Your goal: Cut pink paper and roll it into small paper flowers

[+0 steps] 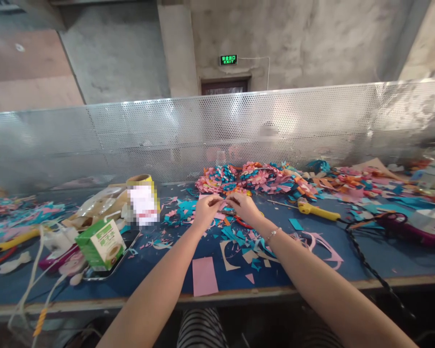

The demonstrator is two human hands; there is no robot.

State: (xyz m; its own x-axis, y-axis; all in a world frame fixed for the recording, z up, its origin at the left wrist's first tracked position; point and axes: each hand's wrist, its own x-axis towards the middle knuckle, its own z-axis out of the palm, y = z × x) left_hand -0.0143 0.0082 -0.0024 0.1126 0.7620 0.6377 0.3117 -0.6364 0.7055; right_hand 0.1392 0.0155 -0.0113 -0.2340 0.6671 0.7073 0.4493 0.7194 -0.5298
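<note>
Both your hands (207, 210) (242, 207) meet, fingers pinched, above scraps (243, 238) on the desk (237, 286); whatever they hold is unclear.

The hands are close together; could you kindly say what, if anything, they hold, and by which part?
It cannot be told: anything between the left hand and the right hand is too small to make out.
</note>
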